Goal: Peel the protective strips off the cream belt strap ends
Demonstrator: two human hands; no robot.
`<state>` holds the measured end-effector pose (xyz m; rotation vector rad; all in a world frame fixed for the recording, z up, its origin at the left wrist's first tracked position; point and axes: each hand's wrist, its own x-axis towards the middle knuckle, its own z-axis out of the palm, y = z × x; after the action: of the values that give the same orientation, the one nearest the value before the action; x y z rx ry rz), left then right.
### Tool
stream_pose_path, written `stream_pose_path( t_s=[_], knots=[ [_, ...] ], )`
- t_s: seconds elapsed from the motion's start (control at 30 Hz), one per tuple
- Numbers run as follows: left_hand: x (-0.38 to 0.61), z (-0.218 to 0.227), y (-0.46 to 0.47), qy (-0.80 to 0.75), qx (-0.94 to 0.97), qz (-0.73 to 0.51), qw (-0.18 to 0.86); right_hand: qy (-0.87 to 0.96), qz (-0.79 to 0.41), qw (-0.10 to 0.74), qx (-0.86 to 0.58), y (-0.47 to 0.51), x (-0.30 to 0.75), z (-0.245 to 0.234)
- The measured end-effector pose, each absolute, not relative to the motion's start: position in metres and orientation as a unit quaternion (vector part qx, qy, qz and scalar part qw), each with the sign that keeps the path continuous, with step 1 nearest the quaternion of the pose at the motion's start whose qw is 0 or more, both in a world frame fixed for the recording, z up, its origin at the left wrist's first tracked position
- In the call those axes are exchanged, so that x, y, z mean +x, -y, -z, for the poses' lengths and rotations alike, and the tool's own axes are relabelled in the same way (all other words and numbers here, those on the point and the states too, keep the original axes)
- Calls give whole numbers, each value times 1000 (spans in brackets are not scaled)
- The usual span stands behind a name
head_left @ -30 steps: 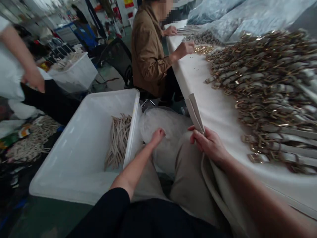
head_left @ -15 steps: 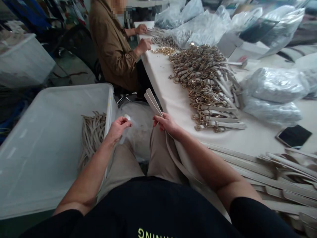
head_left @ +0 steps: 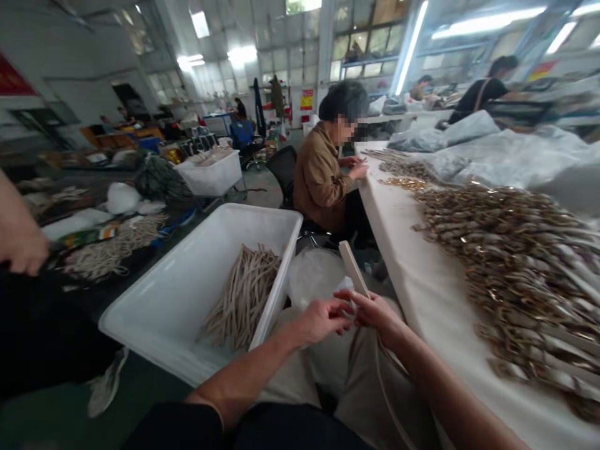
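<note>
My right hand is closed around a beige flat strap, whose end sticks up past the fingers. The strap looks folded or doubled, and a strip trails down below the hand over my lap. My left hand meets the right fingers just below the strap end, its own fingers curled together. Between the two hands shows a small white scrap, too blurred to name; what the left fingertips pinch is hidden.
A white plastic bin with many beige straps stands at my left. Along my right runs a cloth-covered table bearing a heap of buckled straps. A co-worker sits ahead; another person's hand is far left.
My left hand has moved right, from apart to meeting my right hand. My view has lifted and turned left, bringing in the workshop and a person at far left.
</note>
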<state>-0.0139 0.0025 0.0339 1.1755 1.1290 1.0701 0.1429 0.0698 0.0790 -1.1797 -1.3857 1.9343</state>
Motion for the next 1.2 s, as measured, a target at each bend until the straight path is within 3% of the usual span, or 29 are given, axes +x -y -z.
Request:
stream_pose_path(
  t_s=[0.23,0.7,1.2],
  knots=[
    [-11,-25,22,-465,425,-459,626,498,-703,298,-412,-67,146,-86],
    [-25,5,50,-511,498,-336,615,462,-677,403,-408,-81,153,-101],
    [-21,-16,51,-543,461,-389,584,420,-693,419,-410,-92,159,-95]
  ],
)
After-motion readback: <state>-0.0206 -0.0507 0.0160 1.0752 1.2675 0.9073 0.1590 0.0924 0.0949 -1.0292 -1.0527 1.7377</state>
